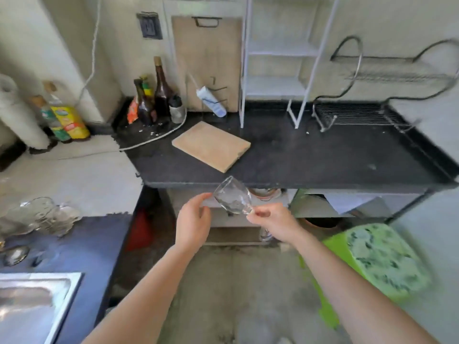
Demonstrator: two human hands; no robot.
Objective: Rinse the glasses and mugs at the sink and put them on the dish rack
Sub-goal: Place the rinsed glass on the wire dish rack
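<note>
A clear stemmed glass is tilted in the air just below the front edge of the black counter. My right hand pinches its stem, and the foot shows below the hand. My left hand hovers beside the bowl with loosely bent fingers, the fingertips at or near the glass. The wire dish rack stands at the back right of the counter. The steel sink is at the lower left. More clear glassware sits on the counter above the sink.
A wooden cutting board lies on the counter, with a white shelf frame behind it. Bottles and a white cable crowd the back left corner. A green stool stands on the floor at the right.
</note>
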